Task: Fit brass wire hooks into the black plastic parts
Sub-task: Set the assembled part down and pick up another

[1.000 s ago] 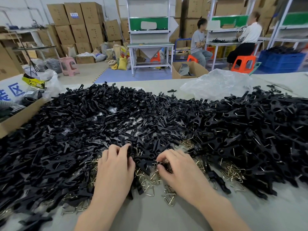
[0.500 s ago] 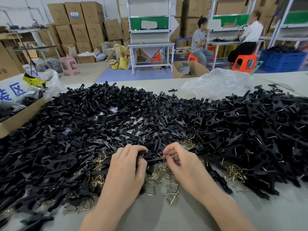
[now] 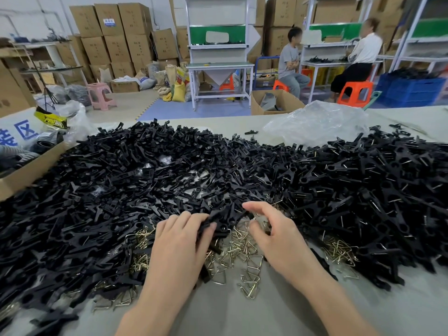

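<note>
While the heap of loose black plastic parts (image 3: pixel 97 202) spreads over the left and middle of the desk (image 3: pixel 242 314), your left hand (image 3: pixel 179 243) lies at its near edge. Its fingers (image 3: pixel 191 220) are curled over one black part (image 3: pixel 219 224) and grip it (much of that part is lost against the black behind it). Just right of that hand and below the part, the brass wire hooks (image 3: pixel 240 255) lie scattered loose on the desk, between your two wrists. Further right, your right hand (image 3: pixel 283 241) hovers over those hooks. Its forefinger and thumb are bent toward each other with a gap between them. I cannot tell whether a hook is pinched there, because the spot is small and blurred. On the far right sits a second heap of parts (image 3: pixel 378 195) with wire glinting in them, which I judge to be the fitted ones.

The step in hand looks like the pairing: you hold the part, and the hook is either being fetched or being brought up to it. If you have no hook yet, pinch a single one out of the tangle, since they seem likely to snag on each other. Then turn the part so that its seat faces your right hand, line up the wire ends and press them home. After that the piece belongs on the right-hand heap.
</note>
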`<state>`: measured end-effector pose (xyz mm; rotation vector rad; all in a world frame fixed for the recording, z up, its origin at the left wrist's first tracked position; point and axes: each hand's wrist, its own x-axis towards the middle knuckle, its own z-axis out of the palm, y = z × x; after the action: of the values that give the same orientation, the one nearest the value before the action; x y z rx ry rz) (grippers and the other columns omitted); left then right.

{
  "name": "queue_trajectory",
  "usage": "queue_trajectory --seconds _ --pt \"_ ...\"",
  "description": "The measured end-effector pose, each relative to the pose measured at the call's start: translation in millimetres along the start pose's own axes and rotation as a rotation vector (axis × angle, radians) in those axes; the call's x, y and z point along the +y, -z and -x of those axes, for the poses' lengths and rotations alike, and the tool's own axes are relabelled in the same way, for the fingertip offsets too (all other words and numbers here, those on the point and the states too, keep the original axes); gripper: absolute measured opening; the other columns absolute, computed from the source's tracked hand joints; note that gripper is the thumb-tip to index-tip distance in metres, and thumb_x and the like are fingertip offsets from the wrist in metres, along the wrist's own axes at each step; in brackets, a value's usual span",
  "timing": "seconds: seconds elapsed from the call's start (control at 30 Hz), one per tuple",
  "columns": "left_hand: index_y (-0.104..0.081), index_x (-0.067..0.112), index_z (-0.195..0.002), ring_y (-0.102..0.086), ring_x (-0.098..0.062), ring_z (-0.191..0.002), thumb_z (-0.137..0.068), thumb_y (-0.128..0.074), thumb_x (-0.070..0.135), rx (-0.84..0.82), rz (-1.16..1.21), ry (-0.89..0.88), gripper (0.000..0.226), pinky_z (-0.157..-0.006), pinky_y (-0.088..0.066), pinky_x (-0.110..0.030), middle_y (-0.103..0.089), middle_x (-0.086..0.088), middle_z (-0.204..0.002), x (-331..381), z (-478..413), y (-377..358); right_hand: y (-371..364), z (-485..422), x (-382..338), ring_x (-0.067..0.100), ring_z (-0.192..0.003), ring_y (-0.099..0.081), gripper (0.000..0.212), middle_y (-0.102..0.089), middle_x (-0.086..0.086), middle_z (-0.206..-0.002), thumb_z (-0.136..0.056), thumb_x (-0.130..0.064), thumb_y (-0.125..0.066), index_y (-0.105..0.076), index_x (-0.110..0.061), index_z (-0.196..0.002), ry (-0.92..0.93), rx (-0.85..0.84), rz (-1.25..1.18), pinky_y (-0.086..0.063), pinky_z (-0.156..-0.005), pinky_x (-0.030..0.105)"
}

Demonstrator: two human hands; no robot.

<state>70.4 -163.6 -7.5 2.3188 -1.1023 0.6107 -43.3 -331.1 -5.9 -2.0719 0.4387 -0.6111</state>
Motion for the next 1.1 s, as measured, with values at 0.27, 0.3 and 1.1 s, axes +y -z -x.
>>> queue_trajectory --seconds 0.27,0.3,1.1 --pt "-0.058 0.027 -0.126 -0.052 -0.006 -0.084 -0.102 -0.037 0.047 -0.191 0.25 -0.074 0.038 -0.074 -0.047 -0.026 -0.046 0.016 -0.096 18 7 5 -17 0 -13 0.003 -0.096 -0.07 0.015 -0.076 -0.013 -0.101 -0.1 -0.025 -0.063 -0.073 -0.032 -0.108 0.036 -0.05 -0.332 -0.051 -0.083 0.014" --pt "-0.048 0.029 -0.137 -0.052 -0.005 -0.084 -0.103 -0.032 0.047 -0.222 0.298 -0.085 0.042 -0.075 -0.045 -0.022 -0.042 0.018 -0.099 20 8 5 -16 -1 -13 0.005 -0.098 -0.07 0.017 -0.076 -0.011 -0.102 -0.1 -0.02 -0.062 -0.073 -0.03 -0.108 0.025 -0.024 -0.383 -0.052 -0.084 0.016" --pt "-0.061 0.051 -0.105 -0.067 -0.006 -0.078 -0.091 -0.069 0.036 -0.215 0.721 0.223 0.022 -0.068 -0.048 -0.013 -0.071 0.02 -0.089 21 4 2 -8 -1 -20 0.007 -0.106 -0.07 0.037 -0.077 -0.006 -0.109 -0.094 0.001 -0.064 -0.071 -0.028 -0.118 -0.078 -0.068 -0.609 -0.055 -0.09 0.021"
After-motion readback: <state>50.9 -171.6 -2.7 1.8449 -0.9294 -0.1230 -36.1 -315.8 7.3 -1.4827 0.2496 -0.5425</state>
